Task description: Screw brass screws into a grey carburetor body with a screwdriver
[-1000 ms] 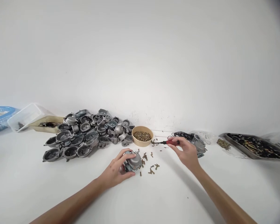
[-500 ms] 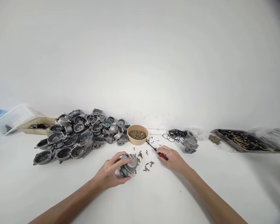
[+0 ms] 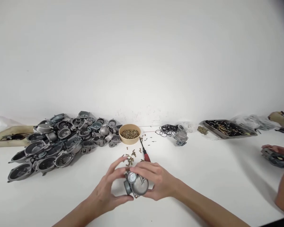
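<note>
A grey metal carburetor [image 3: 140, 185] with a rounded bowl is held up off the white table between my two hands. My left hand [image 3: 104, 190] has its thumb below and fingers above the carburetor's left side. From the right, my right hand [image 3: 159, 181] grips the same carburetor, fingers over its top. Just beyond them lies a screwdriver [image 3: 146, 156] with a red and black handle, touched by neither hand. Loose brass-coloured screws [image 3: 130, 160] are scattered behind my left fingers. Farther back stands a round tan tub [image 3: 130, 141] full of small screws.
Many carburetor bodies [image 3: 63, 160] are heaped at the left, beside a tan tray [image 3: 11, 131]. Black rubber rings [image 3: 167, 130], another carburetor [image 3: 180, 136] and a dark parts tray [image 3: 227, 134] sit to the right. Another person's hand [image 3: 278, 150] holds a metal part at far right.
My right hand has let go of the screwdriver, which now lies on the table, and has taken hold of the carburetor. The carburetor has come nearer and turned. The view has shifted right.
</note>
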Demonstrator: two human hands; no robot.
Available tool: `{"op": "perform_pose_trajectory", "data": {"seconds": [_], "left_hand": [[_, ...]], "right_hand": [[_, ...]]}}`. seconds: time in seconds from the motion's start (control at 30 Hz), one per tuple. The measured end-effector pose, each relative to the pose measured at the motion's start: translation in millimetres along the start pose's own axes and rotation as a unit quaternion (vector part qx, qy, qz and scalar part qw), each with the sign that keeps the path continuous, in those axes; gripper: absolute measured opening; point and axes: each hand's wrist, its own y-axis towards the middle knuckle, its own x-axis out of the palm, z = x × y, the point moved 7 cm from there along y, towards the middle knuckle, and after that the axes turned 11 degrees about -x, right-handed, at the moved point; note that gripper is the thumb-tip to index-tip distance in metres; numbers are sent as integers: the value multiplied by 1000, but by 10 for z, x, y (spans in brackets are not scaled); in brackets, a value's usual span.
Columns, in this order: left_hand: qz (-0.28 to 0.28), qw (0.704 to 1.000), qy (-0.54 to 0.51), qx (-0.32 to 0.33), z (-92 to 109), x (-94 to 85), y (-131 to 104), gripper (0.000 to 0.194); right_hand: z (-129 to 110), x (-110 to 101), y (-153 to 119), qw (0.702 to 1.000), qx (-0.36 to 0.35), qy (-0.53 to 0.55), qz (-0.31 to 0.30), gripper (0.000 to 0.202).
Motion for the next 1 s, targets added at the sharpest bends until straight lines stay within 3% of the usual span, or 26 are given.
{"op": "perform_pose_trajectory", "data": {"seconds": [0.1, 0.17, 0.2, 0.3, 0.37, 0.43, 0.53, 0.63, 0.9, 1.0], "left_hand": [[12, 995, -30, -99, -201, -50, 31, 76], [-18, 987, 0, -160, -340, -29, 30, 65], [-42, 982, 20, -182, -399, -4, 24, 59], [-120, 971, 65, -197, -495, 89, 8, 47], [-147, 970, 84, -173, -492, 129, 13, 37], [-147, 974, 97, -139, -462, 146, 26, 30], [-144, 979, 108, -101, -433, 167, 23, 27], [-149, 978, 114, -94, -441, 184, 3, 27], [-165, 973, 128, -102, -420, 179, 3, 26], [-177, 970, 127, -110, -424, 195, -1, 26]], "right_hand": [[136, -450, -12, 994, 13, -83, 63, 75], [265, -914, -116, 972, 49, -181, 139, 74], [334, -1163, -215, 950, 79, -246, 176, 73], [649, -1885, -784, 848, 275, -350, 288, 86], [827, -2232, -1268, 781, 376, -373, 332, 87], [976, -2462, -1753, 715, 460, -406, 334, 76], [1242, -2549, -2390, 662, 583, -383, 275, 73], [1446, -2441, -2716, 666, 625, -348, 212, 73], [1698, -2146, -2682, 713, 613, -322, 112, 80], [1718, -2115, -2653, 710, 626, -309, 93, 79]]}}
